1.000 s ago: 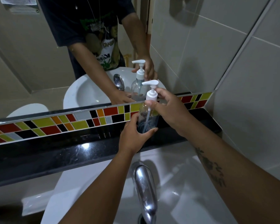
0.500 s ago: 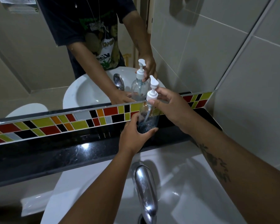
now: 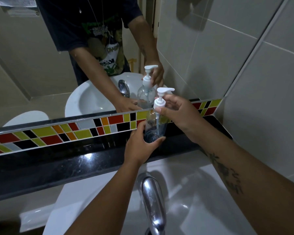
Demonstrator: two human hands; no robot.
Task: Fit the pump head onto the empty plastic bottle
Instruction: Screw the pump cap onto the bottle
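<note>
pretty much there I'd say: pump head [image 3: 160, 100] sits on the neck of the clear bottle [image 3: 154, 127] standing on the black ledge [image 3: 58, 160], left hand [image 3: 139, 146] wrapped round the base, right hand [image 3: 178, 112] pinching the collar, probably just final tightening left

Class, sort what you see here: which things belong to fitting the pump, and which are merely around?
Job: pump head, bottle, left hand, right hand.
Around: tap, sink, black ledge, mirror, tile strip.
</note>
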